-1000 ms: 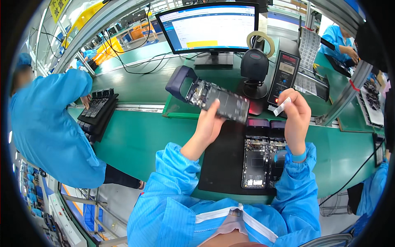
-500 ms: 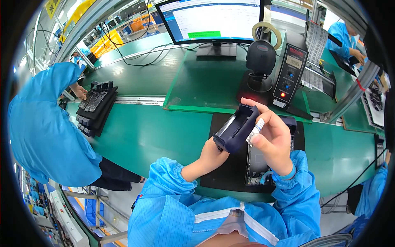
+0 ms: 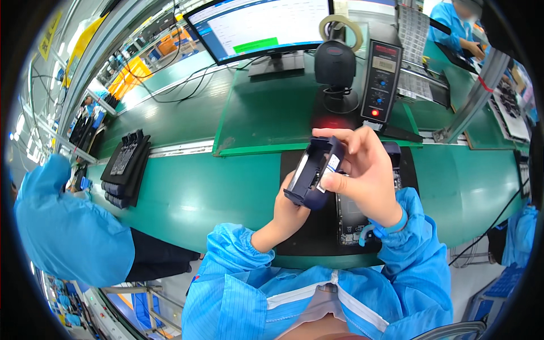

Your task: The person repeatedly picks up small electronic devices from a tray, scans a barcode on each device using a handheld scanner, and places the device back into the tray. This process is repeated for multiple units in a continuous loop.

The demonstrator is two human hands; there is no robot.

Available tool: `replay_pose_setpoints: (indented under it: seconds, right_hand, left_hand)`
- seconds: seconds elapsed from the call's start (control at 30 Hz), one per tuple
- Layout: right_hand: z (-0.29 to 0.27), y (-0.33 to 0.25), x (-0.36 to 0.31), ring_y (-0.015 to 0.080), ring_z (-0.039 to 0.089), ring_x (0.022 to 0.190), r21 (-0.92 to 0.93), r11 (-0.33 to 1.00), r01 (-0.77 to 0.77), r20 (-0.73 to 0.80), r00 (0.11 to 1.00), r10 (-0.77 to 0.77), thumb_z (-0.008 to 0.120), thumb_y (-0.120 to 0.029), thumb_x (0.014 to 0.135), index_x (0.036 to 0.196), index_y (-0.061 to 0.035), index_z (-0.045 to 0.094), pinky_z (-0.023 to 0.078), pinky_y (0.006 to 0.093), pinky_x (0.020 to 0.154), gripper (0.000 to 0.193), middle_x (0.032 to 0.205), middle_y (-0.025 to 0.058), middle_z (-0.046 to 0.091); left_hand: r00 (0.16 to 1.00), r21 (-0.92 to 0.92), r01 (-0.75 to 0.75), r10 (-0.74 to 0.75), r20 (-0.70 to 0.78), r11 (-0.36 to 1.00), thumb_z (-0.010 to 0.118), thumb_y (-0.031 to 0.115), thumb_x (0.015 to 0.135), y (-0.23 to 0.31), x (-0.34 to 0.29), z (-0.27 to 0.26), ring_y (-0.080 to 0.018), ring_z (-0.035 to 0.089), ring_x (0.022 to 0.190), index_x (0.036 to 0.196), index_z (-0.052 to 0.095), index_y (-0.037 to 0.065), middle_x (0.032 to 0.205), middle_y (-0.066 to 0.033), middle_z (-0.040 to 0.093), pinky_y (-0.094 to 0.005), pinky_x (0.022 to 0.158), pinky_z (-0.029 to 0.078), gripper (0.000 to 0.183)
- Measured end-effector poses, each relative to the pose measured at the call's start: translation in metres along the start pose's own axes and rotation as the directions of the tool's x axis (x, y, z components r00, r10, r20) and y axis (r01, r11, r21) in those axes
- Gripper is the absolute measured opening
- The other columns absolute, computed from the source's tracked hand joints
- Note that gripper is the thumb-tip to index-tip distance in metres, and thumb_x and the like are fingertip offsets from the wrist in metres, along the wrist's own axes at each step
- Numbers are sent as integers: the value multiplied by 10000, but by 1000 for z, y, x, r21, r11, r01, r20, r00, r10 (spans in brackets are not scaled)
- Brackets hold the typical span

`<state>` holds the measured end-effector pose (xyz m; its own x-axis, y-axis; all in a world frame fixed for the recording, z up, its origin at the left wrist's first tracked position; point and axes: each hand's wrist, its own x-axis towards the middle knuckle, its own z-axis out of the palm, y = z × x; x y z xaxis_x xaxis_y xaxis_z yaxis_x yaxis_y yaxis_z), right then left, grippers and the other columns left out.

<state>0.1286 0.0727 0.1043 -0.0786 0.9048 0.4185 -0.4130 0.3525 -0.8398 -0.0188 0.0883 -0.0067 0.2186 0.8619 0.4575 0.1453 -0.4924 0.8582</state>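
My left hand (image 3: pixel 290 208) is closed round the lower end of a dark navy plastic housing (image 3: pixel 315 198), an open-topped, hollow shell held tilted above the bench. The fingers of my right hand (image 3: pixel 362 170) are closed at the housing's right side. Between its thumb and fingers is a small white printed label (image 3: pixel 330 170), lying against the housing's side wall; whether it is stuck down I cannot tell. Beneath my hands, a dark circuit board assembly (image 3: pixel 348 221) rests on a black mat (image 3: pixel 292 241), partly hidden by my right hand and sleeve.
Beyond the mat stand a black scanner on a stand (image 3: pixel 334 65), a roll of tape (image 3: pixel 358 39), a label dispenser box (image 3: pixel 382 79) with a label strip, and a monitor (image 3: pixel 255 28). Stacked black parts (image 3: pixel 127 164) lie at the left, near a person in blue (image 3: pixel 79 232).
The label has moved from jutting beside the housing to lying along its side wall. At the left, the co-worker's hand has left the stacked parts. My view has shifted slightly.
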Motion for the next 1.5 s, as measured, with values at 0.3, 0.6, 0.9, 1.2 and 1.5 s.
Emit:
replay_pose_setpoints:
  seconds: [0.3, 0.6, 0.9, 1.2, 1.5]
  right_hand:
    - [-130, 25, 51, 47, 425, 493, -527, 797, 296, -567, 576, -589, 543, -154, 831, 729, -54, 424, 351, 203, 458, 186, 583, -3, 481]
    - [-212, 33, 48, 103, 453, 527, -676, 722, -146, -689, 473, -549, 626, -308, 733, 764, 31, 632, 366, 266, 512, 340, 555, 25, 529]
    - [-210, 29, 55, 37, 373, 514, -437, 896, -75, -768, 549, -329, 639, -212, 747, 802, 21, 640, 262, 217, 447, 240, 560, -45, 469]
    - [-112, 49, 61, 33, 340, 443, -298, 901, -315, -337, 918, 210, 511, -306, 833, 781, -45, 596, 232, 206, 416, 279, 496, -36, 425]
    - [-114, 4, 56, 24, 251, 397, -125, 992, -3, -377, 925, -45, 510, -184, 831, 701, -44, 542, 155, 205, 373, 193, 475, -54, 350]
  left_hand:
    - [949, -437, 309, -304, 85, 844, 545, -47, 757, 9, -2, -22, -185, 501, 1004, 1279, 255, -5, 1119, -105, 487, -302, 864, 410, 599]
    - [997, 626, 73, -59, -43, 777, 575, -15, 711, 3, -32, -16, -259, 355, 1160, 1342, 146, 34, 1300, -181, 249, -358, 931, 351, 764]
    - [769, -398, 638, -517, 377, 659, 592, 25, 737, 22, -29, 36, -277, 368, 1138, 1359, 119, 137, 1326, -153, 209, -371, 914, 359, 789]
    - [387, -331, 921, -549, 741, 204, 526, 116, 821, 14, -14, 44, -167, 581, 845, 1071, 485, 52, 971, -67, 573, -314, 704, 484, 261]
    - [664, -755, 644, -581, 471, 125, 483, -11, 770, 28, 39, 12, -188, 565, 890, 1040, 495, 2, 998, -83, 563, -362, 796, 476, 271]
